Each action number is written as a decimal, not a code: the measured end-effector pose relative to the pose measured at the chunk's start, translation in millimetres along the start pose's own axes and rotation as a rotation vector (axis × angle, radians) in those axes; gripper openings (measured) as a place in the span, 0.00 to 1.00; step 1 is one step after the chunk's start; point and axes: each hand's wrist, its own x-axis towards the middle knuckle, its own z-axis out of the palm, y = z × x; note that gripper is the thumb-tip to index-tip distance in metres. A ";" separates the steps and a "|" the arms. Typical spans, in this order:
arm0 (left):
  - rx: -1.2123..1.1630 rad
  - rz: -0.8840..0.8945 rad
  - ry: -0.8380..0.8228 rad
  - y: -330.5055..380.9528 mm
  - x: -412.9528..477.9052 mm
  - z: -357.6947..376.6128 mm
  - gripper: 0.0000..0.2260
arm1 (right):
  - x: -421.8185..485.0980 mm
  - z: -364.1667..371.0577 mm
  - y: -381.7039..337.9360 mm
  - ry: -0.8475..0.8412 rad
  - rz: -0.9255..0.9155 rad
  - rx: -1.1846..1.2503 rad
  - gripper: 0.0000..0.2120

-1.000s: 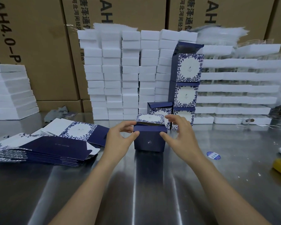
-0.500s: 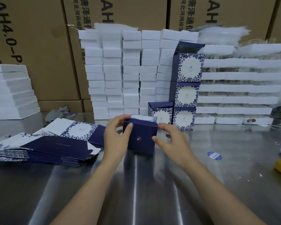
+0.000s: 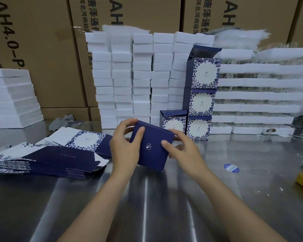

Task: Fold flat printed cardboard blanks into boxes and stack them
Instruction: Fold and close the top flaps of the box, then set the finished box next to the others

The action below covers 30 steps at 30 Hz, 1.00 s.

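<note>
We see bright, even, cool light from overhead. On the steel table (image 3: 269, 180), long pale streaks of glare run down the lower centre of the frame. The white foam stacks (image 3: 122, 79) are nearly washed out. The navy box (image 3: 152, 154) at centre is sharp; the upper right smears soft, and brown cartons (image 3: 42, 49) bow at upper left.
</note>
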 end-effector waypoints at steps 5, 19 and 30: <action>0.052 0.014 0.016 8.8 4.4 -6.3 0.11 | -4.5 -7.5 -11.9 -0.005 -0.078 -0.055 0.17; 0.580 0.408 -0.554 -9.6 52.1 15.8 0.14 | -21.4 34.8 -3.0 -0.194 -0.354 -0.494 0.10; 0.695 0.010 -0.645 -48.8 72.7 5.4 0.24 | -13.1 21.7 23.1 -0.182 -0.285 -0.560 0.11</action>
